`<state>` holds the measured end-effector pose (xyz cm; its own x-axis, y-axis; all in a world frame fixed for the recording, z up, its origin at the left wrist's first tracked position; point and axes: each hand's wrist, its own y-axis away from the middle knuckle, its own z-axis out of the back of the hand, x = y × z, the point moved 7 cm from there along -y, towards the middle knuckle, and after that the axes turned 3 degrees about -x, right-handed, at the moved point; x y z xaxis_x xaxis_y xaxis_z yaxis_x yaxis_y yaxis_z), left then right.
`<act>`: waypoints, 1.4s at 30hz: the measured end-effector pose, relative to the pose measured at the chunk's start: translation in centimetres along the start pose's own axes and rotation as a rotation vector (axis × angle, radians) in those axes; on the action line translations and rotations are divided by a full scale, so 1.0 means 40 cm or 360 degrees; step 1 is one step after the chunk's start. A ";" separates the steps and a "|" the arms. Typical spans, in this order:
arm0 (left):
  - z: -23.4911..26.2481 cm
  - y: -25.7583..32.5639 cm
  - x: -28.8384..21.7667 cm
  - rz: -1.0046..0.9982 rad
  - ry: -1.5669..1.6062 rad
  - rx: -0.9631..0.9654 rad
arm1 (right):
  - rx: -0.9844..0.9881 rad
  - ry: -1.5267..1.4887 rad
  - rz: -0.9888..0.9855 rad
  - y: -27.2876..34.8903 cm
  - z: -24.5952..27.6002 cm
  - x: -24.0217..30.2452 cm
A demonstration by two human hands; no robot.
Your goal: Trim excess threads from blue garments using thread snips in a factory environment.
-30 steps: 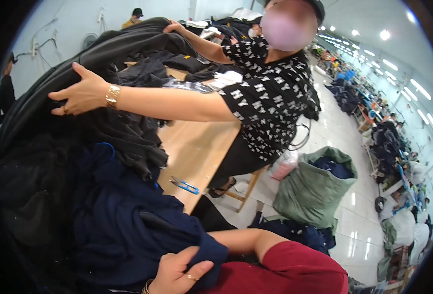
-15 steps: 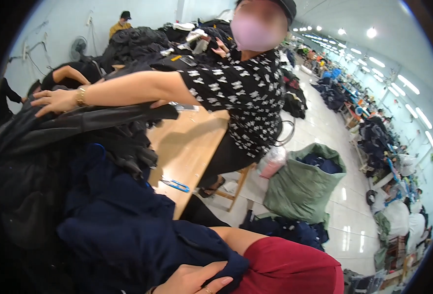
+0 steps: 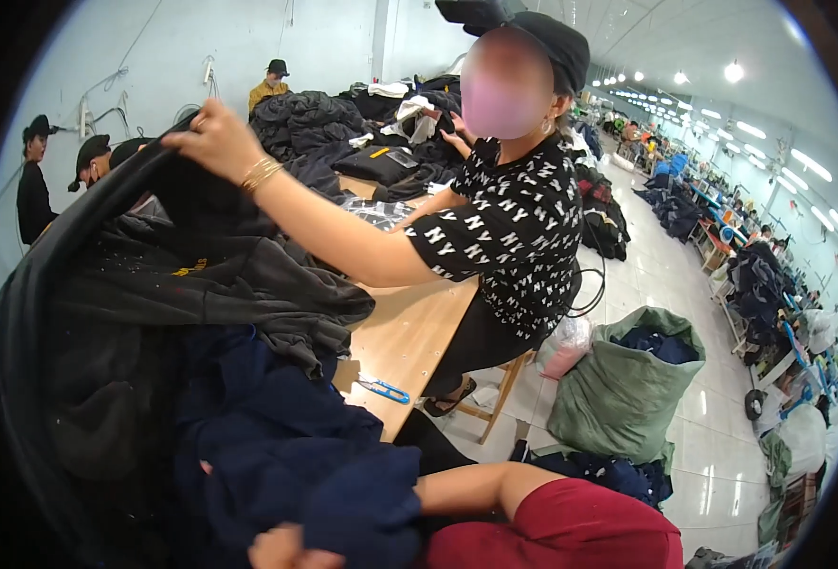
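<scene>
Head view: at the lower edge, left of centre, my left hand (image 3: 291,550) is a blur against the navy garment (image 3: 267,408), so I cannot tell whether its fingers grip. My right forearm (image 3: 462,490) enters from lower right and goes behind that cloth; my right hand is hidden there, so I cannot tell its state either. The navy garment lies bunched from the centre to the bottom of the frame, reaching the lower end of the surface (image 3: 417,327). At upper left a co-worker's hand (image 3: 215,142) holds up a dark garment (image 3: 68,398), its folds hanging just beside the navy one. I judge the two could snag if we both pulled. The blue snips (image 3: 384,388) rest near the surface's edge; loose cloth sweeping across could knock them down.
</scene>
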<state>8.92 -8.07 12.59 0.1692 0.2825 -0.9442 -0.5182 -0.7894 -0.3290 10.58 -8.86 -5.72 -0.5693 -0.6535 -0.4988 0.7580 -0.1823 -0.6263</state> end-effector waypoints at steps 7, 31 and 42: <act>0.274 -0.011 0.273 0.0200 0.0103 -0.0690 | 0.0253 -0.0193 -0.0849 0.154 0.030 -0.135; -0.062 -0.163 0.578 0.1575 0.1372 -0.0020 | 0.0970 -0.0676 -0.3891 0.874 0.737 -0.471; -0.588 -0.179 0.376 0.0264 0.0221 0.1682 | -0.0840 -0.0975 -0.2623 0.799 0.217 -0.150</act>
<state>34.89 -10.99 0.44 0.0894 0.0988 -0.9911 -0.9937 0.0767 -0.0820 40.99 -17.13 -17.56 -0.2691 -0.2369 0.9335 -0.6222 -0.6971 -0.3563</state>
